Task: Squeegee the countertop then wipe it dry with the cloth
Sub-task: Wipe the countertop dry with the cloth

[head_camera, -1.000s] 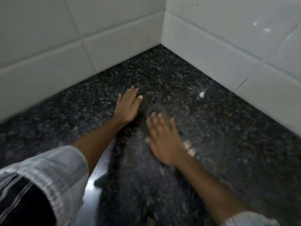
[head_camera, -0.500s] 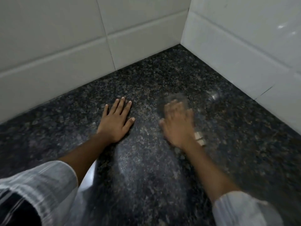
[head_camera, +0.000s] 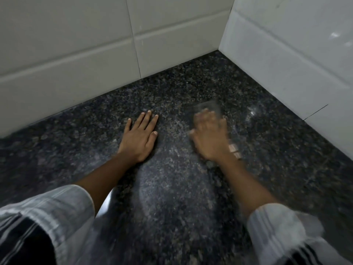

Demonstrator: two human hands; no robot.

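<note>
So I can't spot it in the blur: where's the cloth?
Head view: cloth under the right hand, beside the flat left hand.

home kitchen/bath corner | dark granite countertop (head_camera: 172, 188) | white wall tiles (head_camera: 76, 44)

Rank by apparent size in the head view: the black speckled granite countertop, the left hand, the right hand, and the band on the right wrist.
1. Black speckled granite countertop, by far the largest.
2. Left hand and right hand: they look alike, and the right is motion-blurred, so no ranking between them.
3. Pale band on the right wrist, smallest.
</note>
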